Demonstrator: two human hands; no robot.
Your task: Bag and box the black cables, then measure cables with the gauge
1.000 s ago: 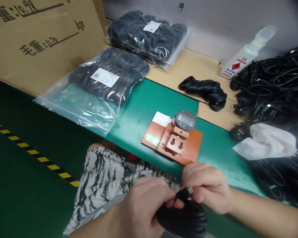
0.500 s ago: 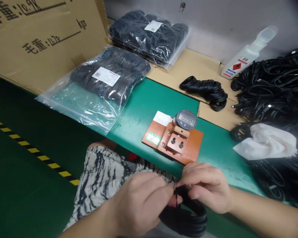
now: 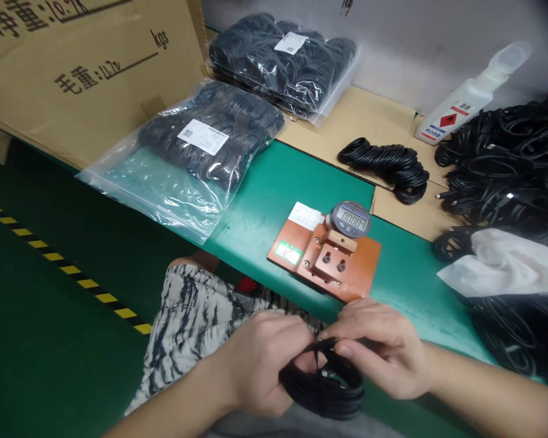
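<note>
Both my hands meet low in the view, in front of the table edge, around a coiled black cable (image 3: 322, 386). My left hand (image 3: 260, 362) is closed round the coil's left side. My right hand (image 3: 379, 347) pinches a strand of the same cable at the top of the coil, its fingers pressed together. The cable's plug end is hidden between the fingers. Just beyond my hands, on the green table (image 3: 274, 188), sits an orange fixture plate (image 3: 360, 274) with a round digital gauge (image 3: 349, 219) on it.
Two clear bags of black cables (image 3: 210, 143) (image 3: 283, 58) lie at the back left beside a large cardboard box (image 3: 73, 67). A single coiled cable (image 3: 386, 167) rests on cardboard. A heap of loose black cables (image 3: 506, 164), a white cloth (image 3: 506, 264) and a white bottle (image 3: 470, 94) are at the right.
The plug end that showed between my fingers is now covered. My hands have shifted the coil, and my right hand now pinches a strand across its top. The view moved slightly.
</note>
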